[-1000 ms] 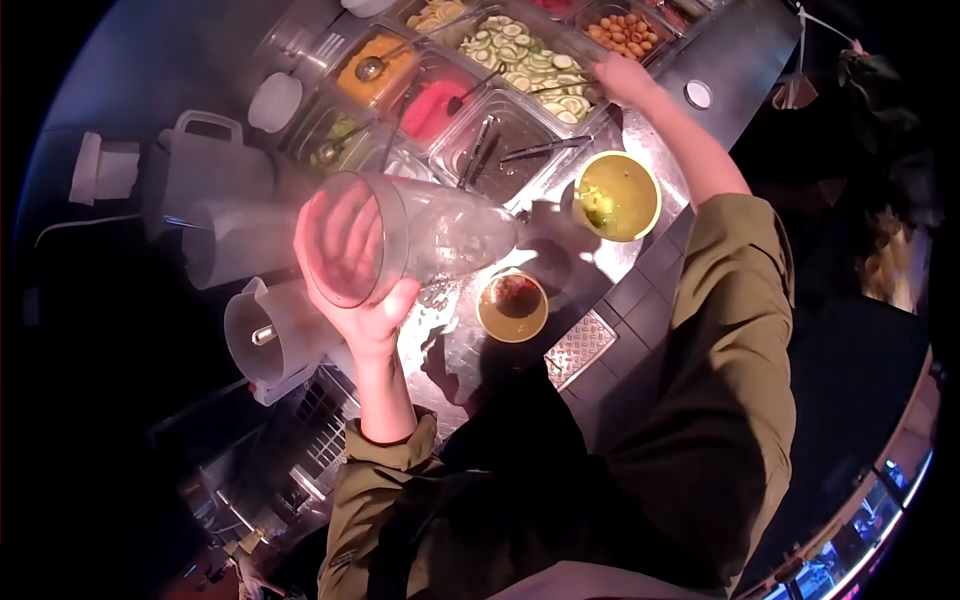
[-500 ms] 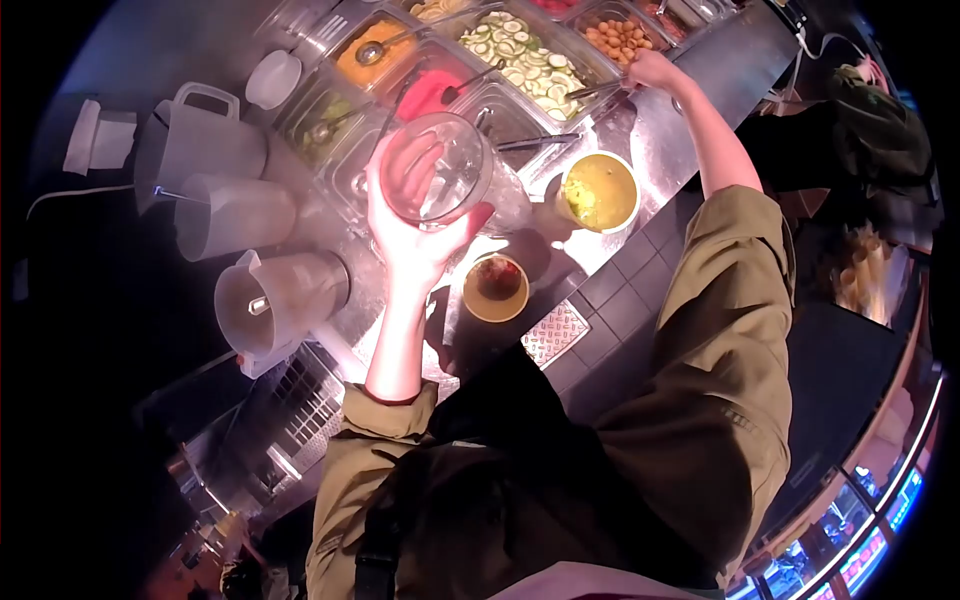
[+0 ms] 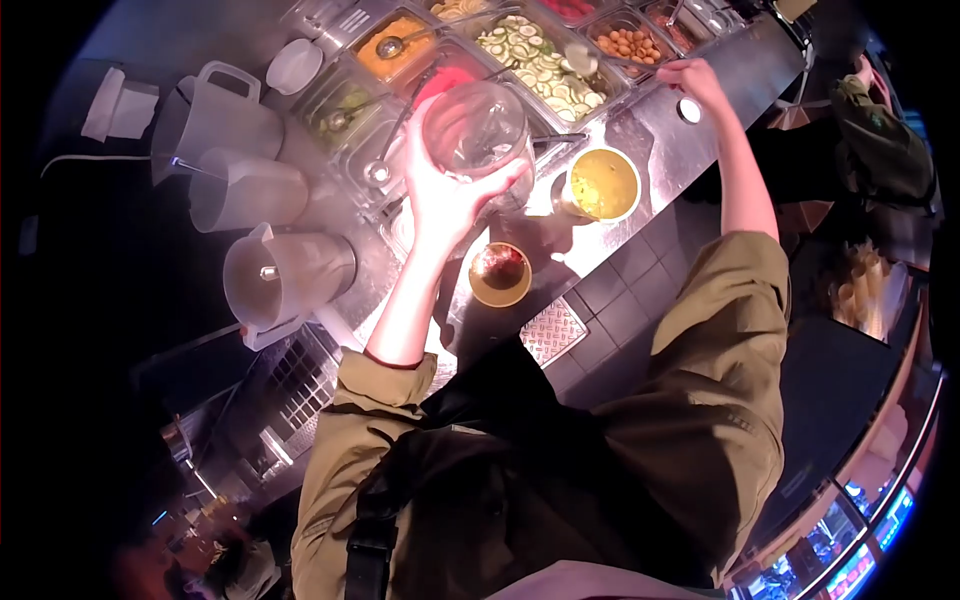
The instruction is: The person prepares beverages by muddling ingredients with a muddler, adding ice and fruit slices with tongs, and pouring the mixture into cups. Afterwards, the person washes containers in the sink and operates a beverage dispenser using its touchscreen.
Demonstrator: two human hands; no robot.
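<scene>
My left hand (image 3: 447,203) is wrapped round a clear, see-through container (image 3: 480,122), its round opening facing up. No contents can be made out in it. My right hand (image 3: 697,80) reaches to the far right with its fingers closed on the handle of a spoon (image 3: 580,60). The blurred bowl of this spoon is over a bin of pale, green-edged slices (image 3: 530,62), which look like cucumber. A cup of yellow food (image 3: 604,185) and a smaller cup with dark red contents (image 3: 500,274) stand on the counter in front of me.
Bins of orange food (image 3: 392,48), pink food (image 3: 445,82) and small round brown pieces (image 3: 628,46) line the back. Pitchers, one of them a blender jug (image 3: 270,285), stand at left. The metal counter (image 3: 665,150) ends above a tiled floor. Another person (image 3: 880,140) is at far right.
My left hand and the container have shifted right and slightly up. The spoon has lifted from low in the slices, and my right hand has moved right.
</scene>
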